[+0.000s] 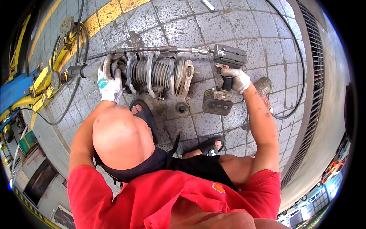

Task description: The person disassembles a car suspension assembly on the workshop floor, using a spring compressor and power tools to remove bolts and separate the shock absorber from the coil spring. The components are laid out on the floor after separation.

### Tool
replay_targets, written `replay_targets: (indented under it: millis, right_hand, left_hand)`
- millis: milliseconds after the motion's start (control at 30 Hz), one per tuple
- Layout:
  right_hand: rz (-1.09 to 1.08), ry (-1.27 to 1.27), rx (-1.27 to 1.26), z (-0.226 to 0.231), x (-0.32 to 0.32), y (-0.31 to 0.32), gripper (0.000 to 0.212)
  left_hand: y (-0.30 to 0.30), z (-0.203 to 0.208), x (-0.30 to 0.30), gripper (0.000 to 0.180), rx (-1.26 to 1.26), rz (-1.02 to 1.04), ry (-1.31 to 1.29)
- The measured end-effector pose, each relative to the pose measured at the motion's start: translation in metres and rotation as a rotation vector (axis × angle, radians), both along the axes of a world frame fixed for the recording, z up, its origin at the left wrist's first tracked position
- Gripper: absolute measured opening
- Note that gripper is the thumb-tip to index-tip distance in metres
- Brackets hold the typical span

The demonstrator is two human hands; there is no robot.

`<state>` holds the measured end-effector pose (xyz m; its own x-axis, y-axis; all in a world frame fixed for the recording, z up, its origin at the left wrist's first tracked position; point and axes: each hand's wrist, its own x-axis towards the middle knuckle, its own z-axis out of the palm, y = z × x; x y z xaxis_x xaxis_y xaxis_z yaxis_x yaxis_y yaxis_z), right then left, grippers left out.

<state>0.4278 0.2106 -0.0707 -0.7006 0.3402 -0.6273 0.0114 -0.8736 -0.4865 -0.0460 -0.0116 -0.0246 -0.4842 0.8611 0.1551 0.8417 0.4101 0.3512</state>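
The coil-spring strut [152, 74] lies on its side on the paved floor [244, 34], at twelve o'clock from the person's knees. The left hand [109, 81], gloved, has its fingers closed around the strut's lower end at ten o'clock. The right hand [237, 79] grips the cordless impact wrench [225, 72] at two o'clock, driving the spring compressor's screw [152, 50]. If the compressor slips, the loaded spring could likely fly apart toward the sandalled foot [142, 110].

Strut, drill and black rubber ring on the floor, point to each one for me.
Strut [152, 74]: head view, on the middle of its coil spring.
Drill [228, 56]: head view, on its dark motor housing.
Black rubber ring [182, 108]: head view, on its top face.
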Motion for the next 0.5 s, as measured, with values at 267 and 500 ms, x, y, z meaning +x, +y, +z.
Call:
replay_targets:
  millis: [267,500]
  right_hand:
    - [0.064,0.112,-0.157,-0.008,0.000,-0.004,0.032]
    - [0.153,0.041,-0.077,-0.002,-0.004,0.012,0.025]
  left_hand:
    - [0.003,0.007,0.003,0.066,-0.029,0.005,0.003]
    - [-0.002,0.004,0.004,0.065,0.029,-0.001,0.000]
